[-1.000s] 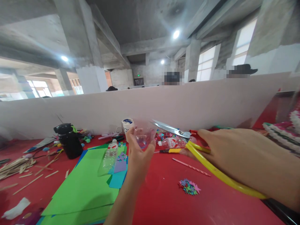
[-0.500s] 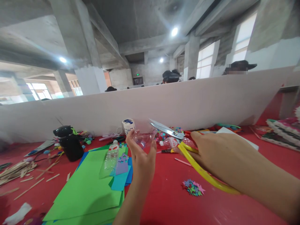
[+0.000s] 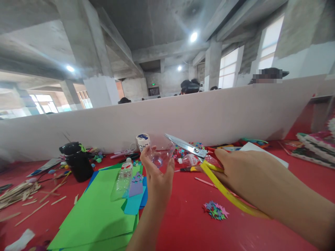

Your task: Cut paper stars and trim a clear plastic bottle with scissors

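My left hand (image 3: 157, 176) is raised over the red table (image 3: 183, 223), fingers wrapped round a clear plastic cup-like piece (image 3: 161, 153). My right hand (image 3: 243, 170) grips the yellow handles of large scissors (image 3: 195, 150), whose silver blades point left and nearly touch the clear piece's right rim. A long yellow handle loop (image 3: 230, 197) runs under my right wrist.
Green and blue paper sheets (image 3: 96, 209) lie at left with an empty plastic bottle (image 3: 121, 179) on them. A black pot (image 3: 77, 162), wooden sticks (image 3: 18, 191), a white tape roll (image 3: 143, 140), another bottle (image 3: 191, 159) and foam stars (image 3: 216, 210) surround. A white partition (image 3: 183, 118) backs the table.
My right hand with the scissors has moved left and up, bringing the blades closer to the clear piece. The left hand stays nearly still.
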Motion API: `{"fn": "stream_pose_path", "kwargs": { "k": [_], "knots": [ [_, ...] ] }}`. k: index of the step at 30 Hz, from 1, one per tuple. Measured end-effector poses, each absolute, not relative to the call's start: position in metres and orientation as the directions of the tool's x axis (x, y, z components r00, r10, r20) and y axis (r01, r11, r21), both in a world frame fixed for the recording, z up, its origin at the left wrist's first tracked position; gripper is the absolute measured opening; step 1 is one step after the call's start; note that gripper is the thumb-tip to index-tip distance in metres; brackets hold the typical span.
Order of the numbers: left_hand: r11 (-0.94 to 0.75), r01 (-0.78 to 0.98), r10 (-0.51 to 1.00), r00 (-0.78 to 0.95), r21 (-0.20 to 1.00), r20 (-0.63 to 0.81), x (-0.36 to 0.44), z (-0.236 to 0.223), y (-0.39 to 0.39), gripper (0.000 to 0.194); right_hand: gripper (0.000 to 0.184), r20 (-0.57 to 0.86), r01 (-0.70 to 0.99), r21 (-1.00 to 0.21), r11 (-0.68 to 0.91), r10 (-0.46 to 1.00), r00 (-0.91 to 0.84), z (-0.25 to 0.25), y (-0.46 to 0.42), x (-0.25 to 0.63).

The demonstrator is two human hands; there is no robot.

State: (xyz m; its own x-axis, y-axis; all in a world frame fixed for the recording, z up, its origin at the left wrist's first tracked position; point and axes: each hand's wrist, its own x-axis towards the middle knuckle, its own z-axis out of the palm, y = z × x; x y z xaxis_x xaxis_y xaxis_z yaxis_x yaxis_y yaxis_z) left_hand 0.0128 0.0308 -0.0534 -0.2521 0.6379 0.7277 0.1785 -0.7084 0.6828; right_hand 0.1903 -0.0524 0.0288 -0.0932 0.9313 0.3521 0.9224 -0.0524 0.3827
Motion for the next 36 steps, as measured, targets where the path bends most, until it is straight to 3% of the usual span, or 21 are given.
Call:
{"fn": "stream_pose_path", "kwargs": {
  "k": [11,16,28,36],
  "knots": [
    [-0.657,-0.001,0.748,-0.125,0.754,0.652,0.007,-0.050,0.027,0.056,0.021,0.335,0.884,0.467,-0.006,0.927,-0.171,0.026,-0.056,0.203],
    [-0.633,-0.124,0.773,-0.067,0.764,0.630,-0.001,-0.047,0.029,0.054,0.016,0.315,0.916,0.400,-0.032,0.943,-0.104,0.025,-0.059,0.205],
    [-0.615,-0.105,0.775,0.104,0.781,0.624,-0.003,-0.045,0.022,0.057,0.022,0.349,0.931,0.363,-0.036,0.932,-0.100,0.024,-0.060,0.203],
    [-0.580,-0.168,0.773,0.197,0.797,0.603,-0.008,-0.038,0.021,0.055,0.016,0.288,0.933,0.355,-0.057,0.956,-0.051,0.024,-0.063,0.206]
  ]
}}
